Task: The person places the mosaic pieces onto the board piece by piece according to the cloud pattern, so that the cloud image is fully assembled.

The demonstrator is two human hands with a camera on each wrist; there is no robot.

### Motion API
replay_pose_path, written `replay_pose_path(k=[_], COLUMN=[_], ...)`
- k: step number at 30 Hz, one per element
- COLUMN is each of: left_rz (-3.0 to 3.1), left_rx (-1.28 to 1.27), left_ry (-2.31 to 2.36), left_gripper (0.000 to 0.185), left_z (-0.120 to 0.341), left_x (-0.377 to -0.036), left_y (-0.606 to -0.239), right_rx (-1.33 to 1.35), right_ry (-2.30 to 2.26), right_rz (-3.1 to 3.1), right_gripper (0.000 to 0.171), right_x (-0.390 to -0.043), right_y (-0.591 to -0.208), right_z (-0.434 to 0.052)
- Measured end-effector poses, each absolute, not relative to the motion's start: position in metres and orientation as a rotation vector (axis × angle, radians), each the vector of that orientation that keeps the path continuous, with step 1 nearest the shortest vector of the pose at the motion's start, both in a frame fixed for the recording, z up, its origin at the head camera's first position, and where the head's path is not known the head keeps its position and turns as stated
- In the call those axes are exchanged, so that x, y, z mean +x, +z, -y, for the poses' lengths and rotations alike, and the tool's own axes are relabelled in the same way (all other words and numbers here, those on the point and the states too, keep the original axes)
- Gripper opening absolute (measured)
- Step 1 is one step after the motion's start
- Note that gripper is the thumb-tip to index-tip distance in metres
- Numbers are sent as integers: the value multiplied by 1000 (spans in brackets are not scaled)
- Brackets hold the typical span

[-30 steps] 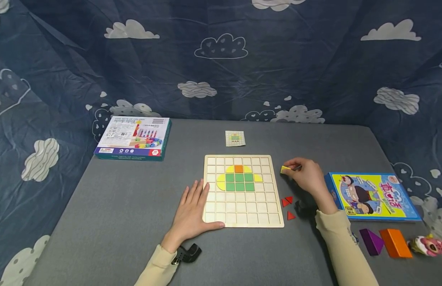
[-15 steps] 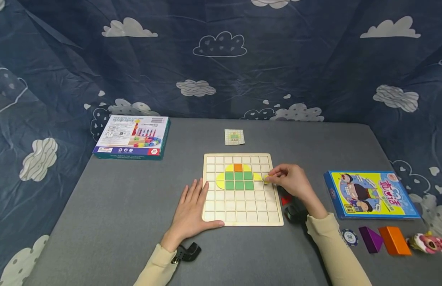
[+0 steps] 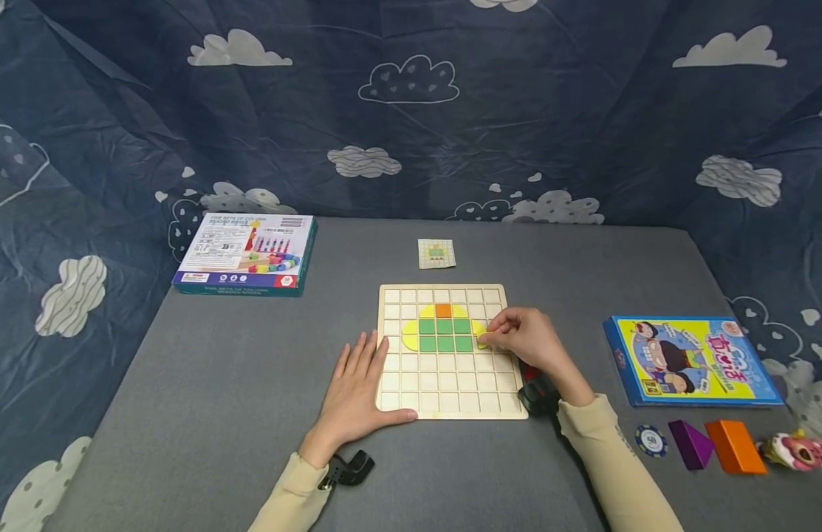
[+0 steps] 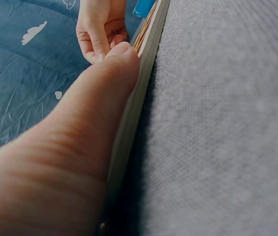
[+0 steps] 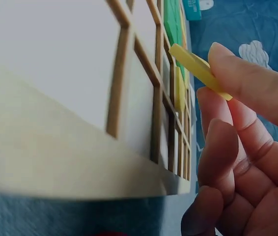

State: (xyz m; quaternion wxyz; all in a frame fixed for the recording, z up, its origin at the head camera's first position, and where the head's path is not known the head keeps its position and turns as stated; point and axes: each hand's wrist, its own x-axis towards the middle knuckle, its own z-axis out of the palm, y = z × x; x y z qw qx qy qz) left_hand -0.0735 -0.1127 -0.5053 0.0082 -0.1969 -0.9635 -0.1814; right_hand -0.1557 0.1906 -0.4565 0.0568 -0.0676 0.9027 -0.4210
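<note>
My right hand (image 3: 525,336) pinches a small yellow piece (image 5: 200,73) between thumb and finger, tilted just over the right side of the wooden grid board (image 3: 453,403). On the board, green squares (image 3: 444,343) form a block, with an orange square (image 3: 443,310) above and yellow pieces (image 3: 411,336) with curved edges around it. My left hand (image 3: 352,395) lies with fingers spread at the board's lower left, thumb (image 4: 122,56) on its front edge. The red triangles beside the board are mostly hidden behind my right wrist.
Behind the board lies a small pattern card (image 3: 436,254). A boxed set (image 3: 246,255) sits at the back left, and a blue and yellow box (image 3: 696,362) at the right. Nearer are a poker chip (image 3: 651,441), a purple block (image 3: 691,445), an orange block (image 3: 736,447) and a figurine (image 3: 797,451).
My right hand has carried the yellow piece leftward from beside the board to over its right-hand cells. The left hand has stayed in place.
</note>
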Motion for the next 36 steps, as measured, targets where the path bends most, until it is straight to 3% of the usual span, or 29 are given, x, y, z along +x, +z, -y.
replay_pose_path(k=[36], left_rz=[3028], left_rx=[-612], left_ry=[-570], left_gripper=[119], left_z=[112], left_x=[-74], left_y=[-505], right_rx=[-235], right_ry=[-1046], right_rz=[-2727], right_gripper=[21], right_x=[-155], right_y=[-456], right_z=[-184])
